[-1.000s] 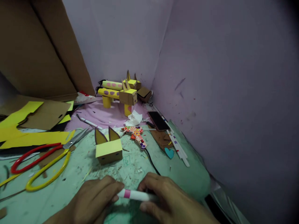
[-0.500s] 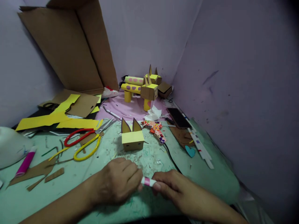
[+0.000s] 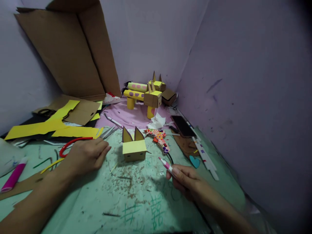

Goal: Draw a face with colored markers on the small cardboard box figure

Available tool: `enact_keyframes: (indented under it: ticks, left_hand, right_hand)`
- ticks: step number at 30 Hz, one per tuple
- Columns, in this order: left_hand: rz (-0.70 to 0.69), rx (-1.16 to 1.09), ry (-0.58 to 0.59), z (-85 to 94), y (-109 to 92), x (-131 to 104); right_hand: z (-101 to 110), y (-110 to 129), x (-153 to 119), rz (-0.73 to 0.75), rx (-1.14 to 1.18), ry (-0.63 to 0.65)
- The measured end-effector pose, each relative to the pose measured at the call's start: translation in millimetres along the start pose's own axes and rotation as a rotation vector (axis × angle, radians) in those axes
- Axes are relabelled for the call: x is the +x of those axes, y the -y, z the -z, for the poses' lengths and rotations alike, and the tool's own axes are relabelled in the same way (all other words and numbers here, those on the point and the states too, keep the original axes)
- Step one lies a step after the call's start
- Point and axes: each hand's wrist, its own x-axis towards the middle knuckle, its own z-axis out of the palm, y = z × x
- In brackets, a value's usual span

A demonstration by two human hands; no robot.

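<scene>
My right hand (image 3: 185,178) grips a white and pink marker pen (image 3: 168,167), its pink tip bare and pointing up to the left. On the left, my left hand (image 3: 89,154) is over the scissors (image 3: 69,144), covering most of their yellow handle. Its fingers are curled together, and whatever they may hold is hidden. Between and beyond the hands stands a small cardboard box head (image 3: 134,151) with a pale yellow top, two pointed ears and two dark dots on its front. Behind the marker lies a flower-patterned glue gun (image 3: 159,139) with a black cord.
Cardboard-and-yellow-paper animal figures (image 3: 152,99) stand at the back on pink cloth. Left are yellow paper strips (image 3: 36,127), a large cardboard box (image 3: 65,48) and a magenta tube (image 3: 14,175). Right lie a phone (image 3: 183,126), a blue heart (image 3: 194,161) and white marker pens (image 3: 204,156).
My hands have moved apart, leaving the marker in my right hand with its tip exposed. The left hand has gone left to the scissors. The view has shifted slightly.
</scene>
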Motion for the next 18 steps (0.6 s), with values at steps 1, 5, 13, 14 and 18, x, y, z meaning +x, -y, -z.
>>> enact_keyframes:
  ticks: [1, 5, 13, 14, 18]
  left_hand:
    - [0.05, 0.004, 0.054, -1.4, 2, 0]
    - [0.184, -0.024, 0.174, -1.2, -4, 5]
    - [0.483, -0.722, 0.113, -2.2, -42, 14]
    - [0.539, -0.845, 0.128, -3.5, -48, 16]
    - [0.648, -1.126, 0.185, -8.9, -64, 28]
  right_hand:
    - [-1, -2, 2, 0.007, 0.009, 0.0]
    - [-2, -3, 4, 0.01, 0.031, -0.002]
    - [-3, -4, 11, 0.048, 0.177, -0.031]
    - [-4, -4, 14, 0.064, 0.211, -0.062]
    - [-7, 5, 30, 0.19, 0.28, -0.261]
